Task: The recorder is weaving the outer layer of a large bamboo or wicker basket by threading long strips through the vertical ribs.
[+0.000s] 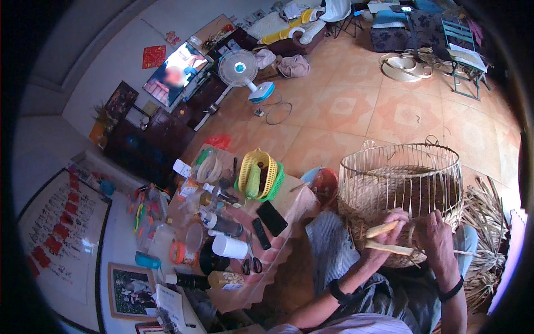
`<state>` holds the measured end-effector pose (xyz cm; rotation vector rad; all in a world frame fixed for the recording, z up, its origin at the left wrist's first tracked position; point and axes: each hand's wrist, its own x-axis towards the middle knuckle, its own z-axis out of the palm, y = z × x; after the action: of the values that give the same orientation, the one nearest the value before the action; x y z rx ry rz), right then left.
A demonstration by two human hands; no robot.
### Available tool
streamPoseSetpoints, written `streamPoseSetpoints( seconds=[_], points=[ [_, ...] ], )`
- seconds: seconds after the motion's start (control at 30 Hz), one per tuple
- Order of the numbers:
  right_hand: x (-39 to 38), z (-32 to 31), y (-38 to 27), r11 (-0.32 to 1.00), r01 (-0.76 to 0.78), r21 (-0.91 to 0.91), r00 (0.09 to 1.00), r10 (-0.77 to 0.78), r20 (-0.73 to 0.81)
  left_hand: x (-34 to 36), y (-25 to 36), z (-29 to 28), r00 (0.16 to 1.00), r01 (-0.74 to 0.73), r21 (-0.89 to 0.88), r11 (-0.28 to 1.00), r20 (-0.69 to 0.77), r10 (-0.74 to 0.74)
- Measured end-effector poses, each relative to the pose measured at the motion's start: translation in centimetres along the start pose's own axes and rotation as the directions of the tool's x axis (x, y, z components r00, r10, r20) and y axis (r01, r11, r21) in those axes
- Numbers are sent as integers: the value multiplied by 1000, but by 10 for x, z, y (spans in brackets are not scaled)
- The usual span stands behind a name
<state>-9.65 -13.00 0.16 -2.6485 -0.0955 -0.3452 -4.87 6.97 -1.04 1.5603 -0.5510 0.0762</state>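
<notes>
A large woven straw basket (359,197) stands in front of my lap, its lower wall densely woven and its upper part open, with upright strands running to a rim hoop. At its near side my left hand (394,222) is closed around pale flat straw strips (384,246), whose ends stick out to the left. Close beside it, my right hand (435,236) is closed against the basket's near wall; what its fingers grip is hidden. A thin pale strand shows to the right of that hand. Both wrists wear dark bands.
On the left a cloth-covered table (289,222) carries scissors (251,259), a black phone (271,218), bottles, jars and a yellow basket (267,161). A red basin (324,186) sits between table and basket. Straw bundles (486,228) lie at right. Farther off stand a fan (238,68) and a folding chair (467,55).
</notes>
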Motion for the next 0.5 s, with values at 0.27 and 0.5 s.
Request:
streamPoseSetpoints(
  seconds=[0.27,0.5],
  points=[
    [-4,-13,-2,998,-41,40,997,43,-62,-36,-36,-69,912,231,-640,733,-120,-392],
    [-19,-8,52,988,-155,24,954,156,-256,-60,-31,-112,893,399,-479,782,11,-450]
  ],
)
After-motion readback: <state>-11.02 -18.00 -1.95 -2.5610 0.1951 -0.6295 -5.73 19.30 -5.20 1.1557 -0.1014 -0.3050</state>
